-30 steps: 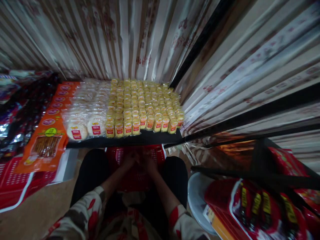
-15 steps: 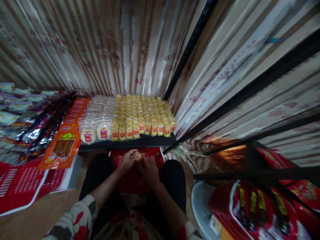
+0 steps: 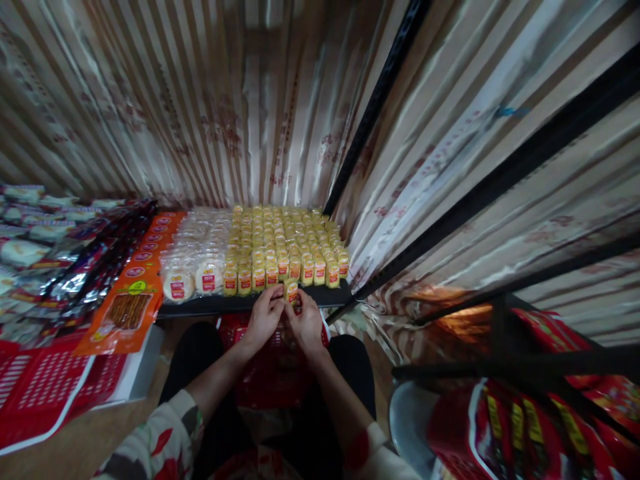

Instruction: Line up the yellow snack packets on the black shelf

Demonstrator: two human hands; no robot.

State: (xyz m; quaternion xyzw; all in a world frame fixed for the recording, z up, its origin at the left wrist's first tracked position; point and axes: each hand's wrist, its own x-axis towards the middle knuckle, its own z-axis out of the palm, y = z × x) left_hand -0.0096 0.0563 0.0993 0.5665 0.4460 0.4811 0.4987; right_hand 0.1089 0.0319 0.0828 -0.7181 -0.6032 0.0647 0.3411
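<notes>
My left hand [image 3: 263,317] and my right hand [image 3: 306,325] meet at the front edge of a black shelf [image 3: 240,304], pinching one small yellow snack packet [image 3: 291,291] between them. Just behind it stand rows of several like yellow packets [image 3: 285,243] with red labels. Round white cakes in clear wrap [image 3: 193,257] fill the shelf's left part. A red basket [image 3: 273,363] sits under my hands, between my knees.
Orange snack bags [image 3: 131,293] and dark foil packs [image 3: 85,267] lie left of the shelf. A red basket [image 3: 35,387] rests on the floor at left. Red packets [image 3: 525,420] and a white bowl [image 3: 407,420] sit at lower right under black shelf bars. Striped curtain behind.
Both hands rose from the red basket up to the shelf's front edge, carrying a yellow packet. The view tilted and shifted a little.
</notes>
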